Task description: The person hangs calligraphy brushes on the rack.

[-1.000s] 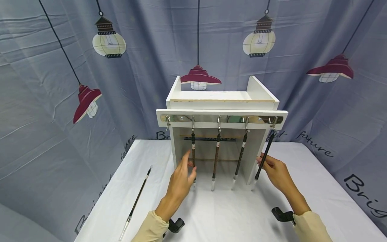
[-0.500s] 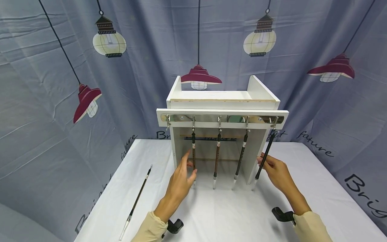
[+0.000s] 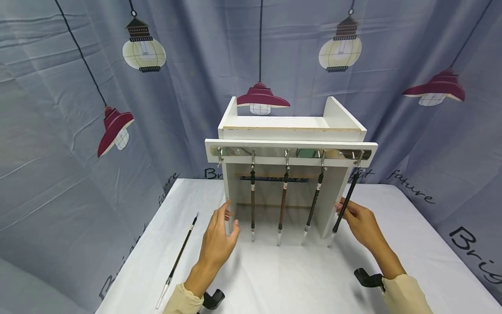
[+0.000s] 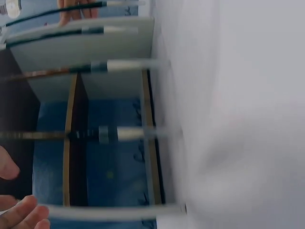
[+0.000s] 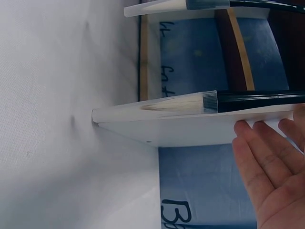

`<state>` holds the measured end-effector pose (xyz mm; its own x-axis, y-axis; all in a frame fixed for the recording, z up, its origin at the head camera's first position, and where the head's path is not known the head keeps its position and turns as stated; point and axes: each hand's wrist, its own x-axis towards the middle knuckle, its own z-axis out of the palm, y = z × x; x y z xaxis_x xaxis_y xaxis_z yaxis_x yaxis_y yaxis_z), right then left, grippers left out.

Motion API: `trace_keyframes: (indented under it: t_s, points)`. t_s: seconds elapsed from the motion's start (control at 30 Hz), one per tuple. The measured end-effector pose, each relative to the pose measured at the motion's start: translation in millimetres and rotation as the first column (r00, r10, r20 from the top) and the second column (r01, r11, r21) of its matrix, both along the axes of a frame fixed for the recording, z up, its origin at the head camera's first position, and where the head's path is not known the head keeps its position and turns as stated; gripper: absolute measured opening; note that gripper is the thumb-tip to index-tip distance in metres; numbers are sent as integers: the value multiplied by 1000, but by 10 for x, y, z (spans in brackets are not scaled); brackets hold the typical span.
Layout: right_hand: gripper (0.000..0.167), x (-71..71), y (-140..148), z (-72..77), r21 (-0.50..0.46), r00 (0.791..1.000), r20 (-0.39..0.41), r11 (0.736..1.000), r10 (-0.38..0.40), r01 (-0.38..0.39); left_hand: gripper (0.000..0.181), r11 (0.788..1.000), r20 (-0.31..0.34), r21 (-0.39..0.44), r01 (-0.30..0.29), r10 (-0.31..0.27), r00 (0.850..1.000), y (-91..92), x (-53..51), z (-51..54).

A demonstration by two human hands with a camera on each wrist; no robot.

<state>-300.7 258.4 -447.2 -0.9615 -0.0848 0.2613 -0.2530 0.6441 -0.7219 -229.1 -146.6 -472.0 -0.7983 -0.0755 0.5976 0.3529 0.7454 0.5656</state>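
Several calligraphy brushes with clear tip caps hang from the hooks of a white wooden rack; among them are a brown brush (image 3: pixel 283 200) and a black brush (image 3: pixel 345 203) at the far right. My left hand (image 3: pixel 217 240) is beside the rack's left side panel (image 4: pixel 114 212), fingers spread and holding nothing; whether it touches the panel is unclear. My right hand (image 3: pixel 361 222) has its fingertips against the right side panel (image 5: pixel 205 129), behind the rightmost brush. Its thumb is partly hidden. Another black brush (image 3: pixel 182 248) lies on the table left of my left hand.
The rack's hook rail (image 3: pixel 290 161) crosses above the brushes, and its leftmost hook (image 3: pixel 219 157) carries no brush. An upper shelf (image 3: pixel 282 122) tops the rack. White cloth covers the table (image 3: pixel 290 283); a printed blue curtain (image 3: pixel 188 87) hangs close behind.
My left hand has moved left, away from the leftmost hanging brush to the rack's left panel. The right hand stays at the right panel. The head view has shifted slightly.
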Motion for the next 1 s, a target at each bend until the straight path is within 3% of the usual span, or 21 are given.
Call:
trace_keyframes:
  t_s: [0.13, 0.33, 0.5, 0.77, 1.0]
  points:
    - [59, -5, 5, 13, -1, 1000, -12, 1000, 8, -8, 56, 996, 14, -71, -59, 60, 998, -237, 24, -25]
    - [61, -6, 6, 40, -3, 1000, -4, 1000, 19, -19, 61, 978, 132, -184, -99, 125, 983, -645, 55, -107]
    - [58, -12, 13, 38, 4, 1000, -21, 1000, 17, -17, 59, 962, 199, -251, -104, 157, 967, -934, 127, -153]
    - [54, -9, 11, 25, 22, 998, -54, 1000, 11, -10, 48, 931, 231, -361, -61, 153, 961, -1257, 250, -280]
    - [58, -13, -2, 13, 11, 1000, -23, 1000, 15, -14, 52, 921, 378, -389, -4, 163, 911, -1391, 273, -375]
